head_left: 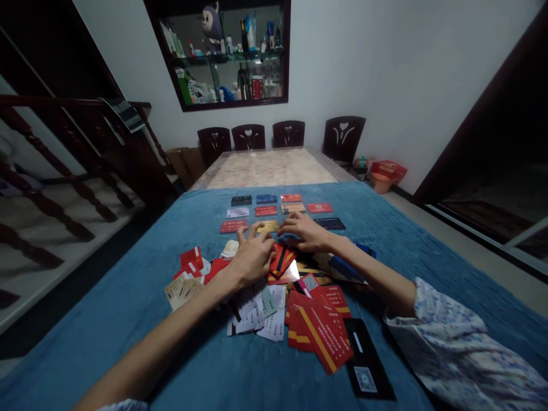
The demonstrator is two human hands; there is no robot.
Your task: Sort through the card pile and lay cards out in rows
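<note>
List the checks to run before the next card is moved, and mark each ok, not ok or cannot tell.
1. Both hands in view: ok; left hand and right hand meet at the pile's far edge.
2. A single card gripped: cannot tell; the fingers hide it.
3. Pile tidy: not ok; cards overlap and fan out.
4. Rows flat, cards apart: ok.
5. Bare cloth beside the rows: ok.
</note>
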